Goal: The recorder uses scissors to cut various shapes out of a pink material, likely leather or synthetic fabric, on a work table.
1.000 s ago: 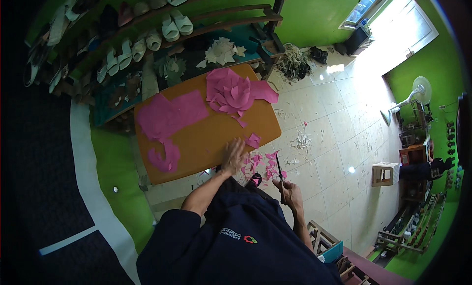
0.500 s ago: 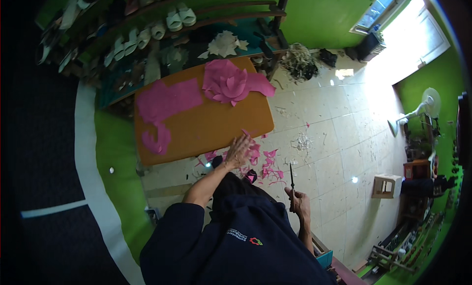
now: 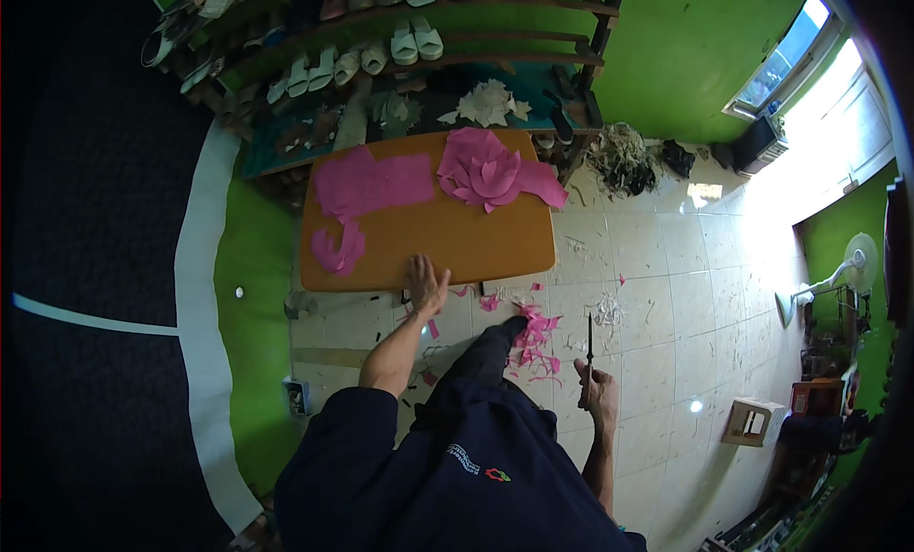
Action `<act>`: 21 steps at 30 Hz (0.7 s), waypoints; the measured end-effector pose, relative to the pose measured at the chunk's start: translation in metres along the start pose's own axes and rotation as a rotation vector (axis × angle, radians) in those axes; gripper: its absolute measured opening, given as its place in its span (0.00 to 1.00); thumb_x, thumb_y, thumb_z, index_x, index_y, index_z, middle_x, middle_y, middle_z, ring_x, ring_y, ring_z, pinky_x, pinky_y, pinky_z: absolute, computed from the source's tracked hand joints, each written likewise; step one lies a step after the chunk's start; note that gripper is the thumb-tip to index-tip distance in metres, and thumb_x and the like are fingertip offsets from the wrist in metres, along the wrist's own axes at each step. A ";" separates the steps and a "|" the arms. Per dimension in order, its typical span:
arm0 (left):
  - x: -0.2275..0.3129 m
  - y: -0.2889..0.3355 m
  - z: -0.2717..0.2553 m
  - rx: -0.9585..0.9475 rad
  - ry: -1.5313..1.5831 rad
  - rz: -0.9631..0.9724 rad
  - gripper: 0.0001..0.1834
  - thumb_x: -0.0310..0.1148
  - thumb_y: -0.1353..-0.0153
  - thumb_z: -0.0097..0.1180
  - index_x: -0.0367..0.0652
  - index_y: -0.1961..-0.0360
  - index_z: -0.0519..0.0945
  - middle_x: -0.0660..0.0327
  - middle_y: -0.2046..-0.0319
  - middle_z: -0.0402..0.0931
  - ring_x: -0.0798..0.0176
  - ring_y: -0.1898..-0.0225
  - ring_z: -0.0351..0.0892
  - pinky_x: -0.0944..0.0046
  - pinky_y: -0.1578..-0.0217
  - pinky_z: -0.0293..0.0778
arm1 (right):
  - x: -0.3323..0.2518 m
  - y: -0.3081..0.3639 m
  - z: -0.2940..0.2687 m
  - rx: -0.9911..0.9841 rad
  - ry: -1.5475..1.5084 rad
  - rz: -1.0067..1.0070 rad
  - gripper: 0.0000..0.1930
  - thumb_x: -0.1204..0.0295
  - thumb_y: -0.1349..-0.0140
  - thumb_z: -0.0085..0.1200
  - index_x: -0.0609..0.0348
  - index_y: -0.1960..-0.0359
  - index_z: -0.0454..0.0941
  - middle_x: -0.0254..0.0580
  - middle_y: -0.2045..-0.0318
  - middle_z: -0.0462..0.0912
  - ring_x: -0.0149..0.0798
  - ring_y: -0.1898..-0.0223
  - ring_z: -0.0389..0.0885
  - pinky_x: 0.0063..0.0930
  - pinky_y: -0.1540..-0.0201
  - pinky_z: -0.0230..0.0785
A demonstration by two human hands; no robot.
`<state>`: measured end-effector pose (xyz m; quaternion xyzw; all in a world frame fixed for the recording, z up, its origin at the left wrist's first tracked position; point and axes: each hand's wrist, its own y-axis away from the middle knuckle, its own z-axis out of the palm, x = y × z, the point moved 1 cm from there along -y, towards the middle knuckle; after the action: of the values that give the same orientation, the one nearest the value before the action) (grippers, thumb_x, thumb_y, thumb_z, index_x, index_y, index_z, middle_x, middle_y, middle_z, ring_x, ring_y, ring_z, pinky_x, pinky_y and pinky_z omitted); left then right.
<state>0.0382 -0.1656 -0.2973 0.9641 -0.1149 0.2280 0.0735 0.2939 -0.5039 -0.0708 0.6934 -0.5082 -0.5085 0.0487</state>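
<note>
With left hand (image 3: 427, 287) spread, seemingly empty, at edge of table (image 3: 457, 242), grips dark-bladed cutter (image 3: 589, 341) in right hand (image 3: 601, 400); shows cut pink pieces (image 3: 386, 181), scraps (image 3: 539, 335) on floor (image 3: 657, 338), remainder unclear.

On the table (image 3: 457, 242), a sheet (image 3: 395, 180) lies left of stacked pieces (image 3: 481, 171), a shoe rack (image 3: 533, 59) behind.

A brown table (image 3: 457, 245) carries a pink sheet (image 3: 390, 182), curved scrap (image 3: 347, 251) and stacked pink pieces (image 3: 484, 171).

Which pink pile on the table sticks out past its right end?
The layered heap at the far right; the flatter pieces lie farther left, inside that end.
</note>
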 end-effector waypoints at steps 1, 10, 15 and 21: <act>0.016 0.007 0.007 -0.047 -0.023 0.076 0.47 0.63 0.33 0.38 0.34 0.27 0.52 0.45 0.24 0.42 0.44 0.23 0.38 0.40 0.28 0.39 | 0.001 -0.001 0.002 -0.004 0.006 -0.005 0.39 0.35 0.45 0.60 0.72 0.75 0.80 0.33 0.90 0.69 0.27 0.89 0.69 0.24 0.85 0.59; 0.131 0.084 0.075 -0.995 0.195 0.644 0.36 0.57 0.38 0.57 0.45 0.35 0.72 0.47 0.34 0.66 0.44 0.33 0.65 0.50 0.34 0.62 | 0.005 0.008 0.018 -0.048 -0.022 -0.070 0.34 0.40 0.40 0.58 0.64 0.82 0.76 0.34 0.91 0.67 0.27 0.88 0.70 0.28 0.83 0.60; 0.121 0.079 0.061 -0.743 0.354 0.712 0.32 0.52 0.38 0.58 0.47 0.37 0.75 0.45 0.42 0.76 0.46 0.40 0.74 0.53 0.38 0.69 | 0.020 0.010 0.025 -0.045 -0.025 -0.007 0.35 0.38 0.43 0.59 0.65 0.82 0.76 0.36 0.91 0.69 0.30 0.88 0.72 0.28 0.82 0.62; 0.040 0.063 -0.002 -0.494 0.461 0.207 0.21 0.41 0.38 0.59 0.42 0.47 0.82 0.52 0.56 0.85 0.61 0.58 0.85 0.62 0.54 0.79 | 0.029 -0.013 0.043 -0.096 0.163 -0.156 0.37 0.36 0.44 0.58 0.66 0.80 0.80 0.38 0.91 0.70 0.31 0.87 0.72 0.32 0.81 0.62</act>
<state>0.0566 -0.2331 -0.2716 0.8235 -0.2441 0.4114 0.3049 0.2694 -0.5005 -0.1180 0.7669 -0.4220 -0.4763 0.0833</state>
